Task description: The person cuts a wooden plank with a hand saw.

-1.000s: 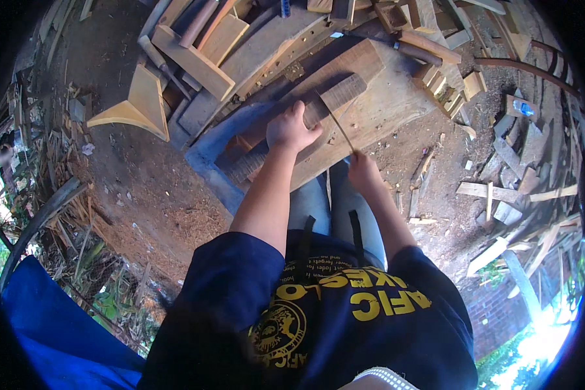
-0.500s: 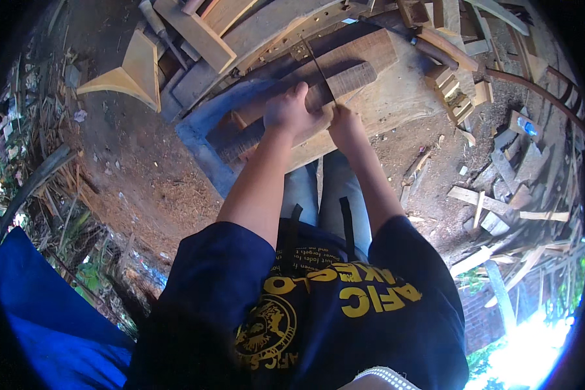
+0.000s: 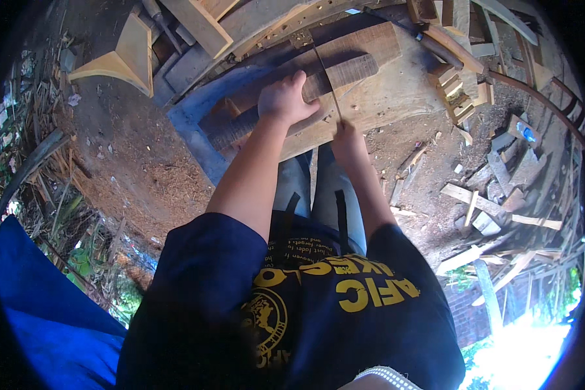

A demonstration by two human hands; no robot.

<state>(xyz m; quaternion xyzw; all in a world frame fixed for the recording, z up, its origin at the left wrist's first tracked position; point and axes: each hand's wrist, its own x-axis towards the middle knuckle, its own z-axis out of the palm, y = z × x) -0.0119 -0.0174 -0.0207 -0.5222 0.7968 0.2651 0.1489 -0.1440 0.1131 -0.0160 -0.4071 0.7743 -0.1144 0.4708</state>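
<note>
A hand saw (image 3: 327, 79), its thin blade seen nearly edge-on, lies across a dark brown wooden piece (image 3: 351, 70) with a rounded right end. My right hand (image 3: 349, 142) is closed round the saw's handle on the near side of the wood. To the left of the blade, my left hand (image 3: 285, 101) grips the same piece from above and presses on it, thumb toward the saw. Beneath and behind lies a wider brown board (image 3: 382, 43). Both rest on a pale, worn wooden bench top (image 3: 396, 91) in front of my knees.
Beyond the bench lie cut wooden pieces (image 3: 198, 26) and a tool with a wooden handle (image 3: 153, 10). A curved pale offcut (image 3: 114, 68) sits at the far left. Notched blocks (image 3: 458, 97) stand at the right, with scattered scraps (image 3: 487, 201) on the ground. Blue cloth (image 3: 52, 312) hangs lower left.
My right hand has drawn the saw back toward me along its line. My left hand stays on the wood. The whole view has shifted slightly.
</note>
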